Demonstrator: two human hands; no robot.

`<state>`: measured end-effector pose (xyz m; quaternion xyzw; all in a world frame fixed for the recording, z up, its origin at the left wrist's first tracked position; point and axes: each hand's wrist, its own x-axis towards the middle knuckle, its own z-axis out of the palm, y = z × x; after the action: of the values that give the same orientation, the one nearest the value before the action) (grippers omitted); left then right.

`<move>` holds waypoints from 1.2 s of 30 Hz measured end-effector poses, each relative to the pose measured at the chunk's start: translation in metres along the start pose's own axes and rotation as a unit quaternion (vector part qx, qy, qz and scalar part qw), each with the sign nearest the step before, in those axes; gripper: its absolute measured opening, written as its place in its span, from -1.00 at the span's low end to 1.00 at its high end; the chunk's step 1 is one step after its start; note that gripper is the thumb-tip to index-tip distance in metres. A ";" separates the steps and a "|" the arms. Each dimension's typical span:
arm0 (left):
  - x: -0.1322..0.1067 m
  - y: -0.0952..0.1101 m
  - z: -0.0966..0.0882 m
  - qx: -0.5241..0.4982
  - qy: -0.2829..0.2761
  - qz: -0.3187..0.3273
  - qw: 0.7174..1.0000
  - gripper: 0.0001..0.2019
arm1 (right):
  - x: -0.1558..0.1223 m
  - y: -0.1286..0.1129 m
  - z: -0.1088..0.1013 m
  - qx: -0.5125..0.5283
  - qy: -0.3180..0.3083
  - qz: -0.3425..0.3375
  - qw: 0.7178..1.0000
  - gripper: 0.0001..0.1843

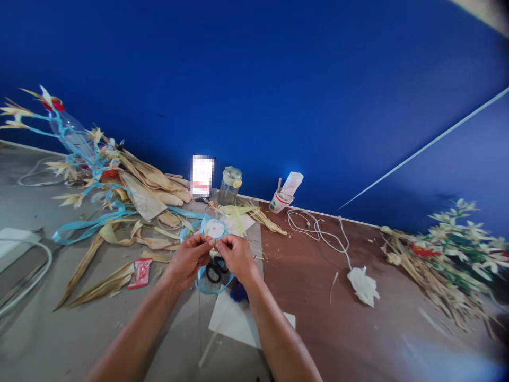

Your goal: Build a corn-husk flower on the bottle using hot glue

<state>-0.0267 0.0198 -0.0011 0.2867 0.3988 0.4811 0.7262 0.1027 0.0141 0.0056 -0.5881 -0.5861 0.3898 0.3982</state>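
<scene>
My left hand (190, 258) and my right hand (237, 255) meet over the floor, fingers pinched together on a light blue ribbon (210, 286) that loops down below them. Just beyond the fingertips sits a small round white disc with a blue rim (216, 228). Black-handled scissors (216, 269) lie under my hands, on white paper (234, 321).
Dried corn husks (147, 191) and blue ribbon strips are heaped at the left, with a clear plastic bottle (73, 135). A glass jar (229, 185), a paper cup (280, 200), a white cable (318, 229), a red sachet (140, 272) and husk flowers (449, 249) lie around. A blue wall stands behind.
</scene>
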 end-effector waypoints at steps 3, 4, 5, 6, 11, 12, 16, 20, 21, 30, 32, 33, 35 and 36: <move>0.001 0.001 -0.002 0.002 -0.002 0.003 1.000 -0.68 | 0.001 -0.001 -0.003 -0.008 -0.006 -0.005 1.000 -0.80; 0.001 0.001 -0.002 0.001 0.000 0.008 1.000 -0.68 | 0.002 -0.002 -0.006 -0.011 -0.006 -0.010 1.000 -0.81; 0.001 0.002 -0.002 0.001 0.003 0.016 1.000 -0.68 | 0.002 -0.003 -0.010 -0.017 -0.006 -0.016 1.000 -0.81; 0.001 0.002 -0.002 0.000 0.007 0.024 1.000 -0.68 | 0.001 -0.004 -0.015 -0.024 -0.004 -0.024 0.999 -0.82; 0.003 0.002 -0.005 0.000 0.012 0.036 0.999 -0.65 | -0.019 -0.007 -0.052 -0.099 -0.035 -0.040 0.994 -0.85; 0.004 0.001 -0.006 0.004 0.013 0.034 0.999 -0.66 | -0.026 -0.004 -0.059 -0.112 -0.041 -0.031 0.992 -0.86; 0.006 -0.002 -0.010 0.014 0.021 0.033 0.999 -0.66 | -0.056 0.017 -0.078 -0.154 -0.033 0.024 0.987 -0.87; 0.006 -0.004 -0.010 0.009 0.020 0.034 0.999 -0.65 | -0.080 0.036 -0.078 -0.202 -0.023 0.054 0.978 -0.87; 0.006 -0.004 -0.010 0.005 0.019 0.037 0.999 -0.65 | -0.084 0.038 -0.076 -0.223 -0.026 0.056 0.973 -0.86; 0.007 -0.004 -0.009 -0.025 0.042 0.035 0.998 -0.65 | -0.095 0.032 -0.059 -0.419 -0.083 0.074 0.901 -0.37; 0.007 -0.002 -0.008 -0.031 0.051 0.031 0.998 -0.64 | -0.095 0.032 -0.058 -0.431 -0.107 0.059 0.894 -0.22; 0.006 -0.002 -0.008 -0.034 0.055 0.030 0.997 -0.64 | -0.095 0.033 -0.057 -0.434 -0.117 0.053 0.892 -0.19; 0.006 -0.001 -0.008 -0.041 0.058 0.028 0.997 -0.64 | -0.096 0.034 -0.056 -0.433 -0.126 0.043 0.891 -0.20; 0.006 0.000 -0.008 -0.043 0.058 0.026 0.997 -0.64 | -0.096 0.035 -0.056 -0.428 -0.124 0.039 0.895 -0.23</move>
<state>-0.0319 0.0258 -0.0072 0.2372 0.4117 0.5326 0.7004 0.1672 -0.0822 -0.0068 -0.6706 -0.7177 0.1868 0.0167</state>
